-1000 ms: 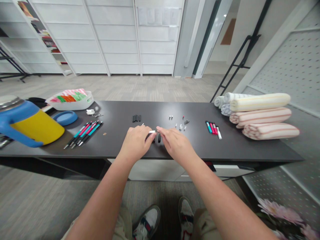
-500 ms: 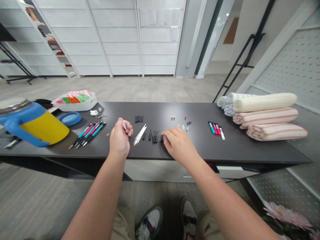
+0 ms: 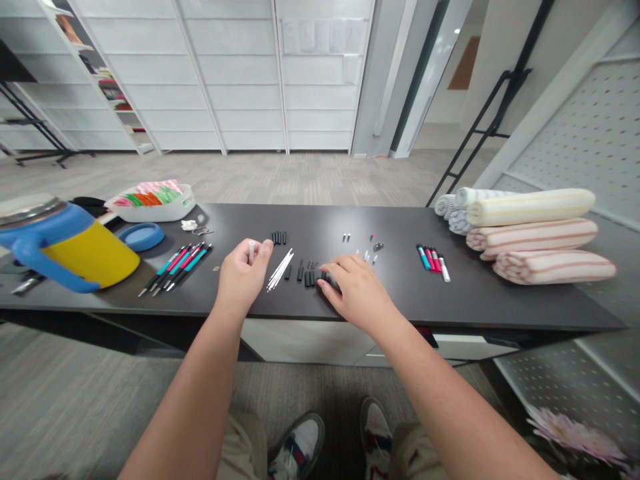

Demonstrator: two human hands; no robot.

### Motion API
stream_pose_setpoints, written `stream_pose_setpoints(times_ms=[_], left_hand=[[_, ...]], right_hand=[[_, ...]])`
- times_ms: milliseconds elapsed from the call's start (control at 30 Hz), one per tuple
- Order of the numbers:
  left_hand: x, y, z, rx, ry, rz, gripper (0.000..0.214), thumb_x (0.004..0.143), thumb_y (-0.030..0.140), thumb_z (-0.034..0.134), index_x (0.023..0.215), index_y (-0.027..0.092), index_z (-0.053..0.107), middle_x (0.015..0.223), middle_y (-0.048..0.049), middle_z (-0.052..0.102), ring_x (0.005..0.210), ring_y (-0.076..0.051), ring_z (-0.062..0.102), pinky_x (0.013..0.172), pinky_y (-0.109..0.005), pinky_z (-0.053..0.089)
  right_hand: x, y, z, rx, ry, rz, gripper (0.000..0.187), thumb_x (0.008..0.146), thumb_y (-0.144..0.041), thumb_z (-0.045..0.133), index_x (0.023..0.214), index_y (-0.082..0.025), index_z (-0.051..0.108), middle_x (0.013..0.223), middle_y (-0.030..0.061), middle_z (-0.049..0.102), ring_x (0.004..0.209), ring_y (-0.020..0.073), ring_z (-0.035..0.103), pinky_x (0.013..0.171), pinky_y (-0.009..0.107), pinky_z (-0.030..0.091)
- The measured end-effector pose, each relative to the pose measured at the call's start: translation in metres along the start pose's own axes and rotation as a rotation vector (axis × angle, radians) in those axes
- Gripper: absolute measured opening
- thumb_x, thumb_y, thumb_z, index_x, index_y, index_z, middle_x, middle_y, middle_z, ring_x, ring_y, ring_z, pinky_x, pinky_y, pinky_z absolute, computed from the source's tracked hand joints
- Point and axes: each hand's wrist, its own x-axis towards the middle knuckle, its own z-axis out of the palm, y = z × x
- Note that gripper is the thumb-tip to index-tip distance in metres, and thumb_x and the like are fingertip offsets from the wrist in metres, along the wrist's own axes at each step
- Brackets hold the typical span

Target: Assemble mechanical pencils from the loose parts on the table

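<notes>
My left hand (image 3: pixel 243 275) is raised a little above the black table (image 3: pixel 500 293), its fingers pinched on a small white pen part (image 3: pixel 251 247). My right hand (image 3: pixel 353 287) lies on the table with fingertips on several short black pen pieces (image 3: pixel 309 277). Between the hands lies a bundle of thin white refills (image 3: pixel 280 268). More black caps (image 3: pixel 279 237) sit farther back. Assembled pens (image 3: pixel 179 264) lie in a row to the left.
A yellow and blue jug (image 3: pixel 65 252), a blue lid (image 3: pixel 141 236) and a white tray (image 3: pixel 153 209) of coloured items fill the left end. Small springs and tips (image 3: pixel 369 251), several coloured pen barrels (image 3: pixel 433 258) and rolled towels (image 3: pixel 530 233) occupy the right.
My left hand took the white part from between the hands, drew left, then turned it upright. My right hand dropped onto the short black pieces. The white refills are now uncovered.
</notes>
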Motion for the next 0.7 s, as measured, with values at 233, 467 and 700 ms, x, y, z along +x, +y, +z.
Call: stream_pose_setpoints(times_ms=[233, 467, 700], left_hand=[[0.006, 0.0, -0.024, 0.524, -0.205, -0.059, 0.031, 0.086, 0.055, 0.068, 0.081, 0.024, 0.075, 0.067, -0.0016, 0.069, 0.064, -0.021, 0.062, 0.059, -0.028, 0.036], [0.004, 0.013, -0.02, 0.726, -0.396, -0.139, 0.028, 0.086, 0.05, 0.066, 0.085, 0.026, 0.081, 0.076, -0.0041, 0.076, 0.075, -0.024, 0.068, 0.067, -0.03, 0.039], [0.005, 0.002, -0.02, 0.789, -0.363, -0.088, 0.029, 0.089, 0.046, 0.059, 0.089, 0.026, 0.081, 0.086, -0.0065, 0.079, 0.084, -0.026, 0.071, 0.067, -0.031, 0.04]], right_hand=[[0.0, 0.0, 0.002, -0.012, 0.008, 0.009, 0.019, 0.103, -0.03, 0.06, 0.114, -0.02, 0.072, 0.11, 0.0114, 0.07, 0.102, 0.0292, 0.059, 0.096, 0.047, 0.048], [0.0, -0.002, 0.0, -0.018, -0.007, 0.007, 0.018, 0.104, -0.028, 0.058, 0.11, -0.019, 0.072, 0.108, 0.0107, 0.07, 0.1, 0.028, 0.058, 0.097, 0.046, 0.047], [0.0, -0.002, 0.0, -0.012, -0.007, 0.01, 0.016, 0.104, -0.028, 0.059, 0.107, -0.019, 0.072, 0.106, 0.01, 0.07, 0.099, 0.028, 0.058, 0.096, 0.044, 0.047]])
